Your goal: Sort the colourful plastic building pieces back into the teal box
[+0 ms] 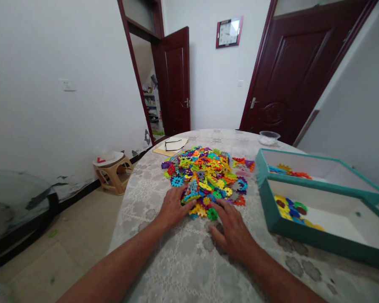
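Observation:
A heap of colourful plastic gear-shaped pieces (205,168) spreads over the middle of the table. My left hand (173,206) rests at the near left edge of the heap, thumb stretched out and apart from the fingers. Its fingertips touch tilted blue and green pieces (192,189) and are partly hidden there. My right hand (232,227) lies open at the near right edge, fingers spread, palm down. Close to its fingertips are a green round piece (212,214) and a yellow gear piece (206,201).
On the right stands a teal-edged box (303,198) with two white-lined sections, each holding some pieces. Behind it is a clear plastic bowl (269,137). Glasses (173,145) lie on paper at the back left. A plastic stool (113,172) stands on the floor at left.

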Demonstrator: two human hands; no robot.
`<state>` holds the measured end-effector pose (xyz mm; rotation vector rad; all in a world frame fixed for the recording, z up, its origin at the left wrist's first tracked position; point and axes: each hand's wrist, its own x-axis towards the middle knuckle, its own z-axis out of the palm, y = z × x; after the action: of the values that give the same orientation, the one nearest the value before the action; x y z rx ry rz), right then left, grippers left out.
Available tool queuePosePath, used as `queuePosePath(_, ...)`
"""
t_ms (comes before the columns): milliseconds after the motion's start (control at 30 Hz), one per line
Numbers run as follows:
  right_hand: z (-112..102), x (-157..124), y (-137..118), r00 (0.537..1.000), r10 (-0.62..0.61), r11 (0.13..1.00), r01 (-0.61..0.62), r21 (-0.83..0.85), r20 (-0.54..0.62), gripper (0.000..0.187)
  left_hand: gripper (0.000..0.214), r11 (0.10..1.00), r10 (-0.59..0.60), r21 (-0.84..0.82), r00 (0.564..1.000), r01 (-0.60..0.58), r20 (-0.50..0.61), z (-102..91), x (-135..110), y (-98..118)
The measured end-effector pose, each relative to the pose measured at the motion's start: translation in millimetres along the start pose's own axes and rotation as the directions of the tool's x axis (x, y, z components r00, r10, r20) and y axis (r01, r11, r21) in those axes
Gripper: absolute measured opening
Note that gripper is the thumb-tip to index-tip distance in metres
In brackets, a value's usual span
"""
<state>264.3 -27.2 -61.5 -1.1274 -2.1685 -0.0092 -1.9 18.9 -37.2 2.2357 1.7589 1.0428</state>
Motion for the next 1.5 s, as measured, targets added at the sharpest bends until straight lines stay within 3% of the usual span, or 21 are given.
queuePosePath(367, 5.2, 6.0, 2.6, 0.988, 0.093, 0.993, -0.084, 0.081, -0.120, 0.051, 0.072, 1.000, -0.004, -0.011, 1.000, 0.004, 0.030, 24.8, -13.9, 38.6)
queuePosePath(633, 17.9, 8.8, 12.9, 0.965, 0.180, 0.983, -0.169, 0.070, -0.189, 0.049, 0.068, 0.994, 0.112, -0.008, 0.988, -0.113, -0.107, 45.4, -27.9, 46.5)
queuePosePath(800, 25.2, 8.7, 13.0, 0.961, 0.177, 0.984, -0.173, 0.037, -0.211, 0.047, 0.062, 0.986, 0.167, 0.023, 0.971, -0.165, -0.170, 42.0, -26.9, 49.8)
queuePosePath(1167, 20.1, 8.6, 6.7, 0.974, 0.112, 0.994, -0.109, 0.024, -0.199, 0.048, 0.029, 0.990, 0.129, 0.081, 0.959, -0.112, -0.251, 39.6, -21.5, 45.8)
queuePosePath(1500, 19.8, 12.5, 7.0, 0.979, 0.100, 0.995, -0.103, -0.008, -0.177, 0.032, 0.032, 0.988, 0.151, 0.080, 0.952, -0.134, -0.267, 37.5, -19.8, 40.7)
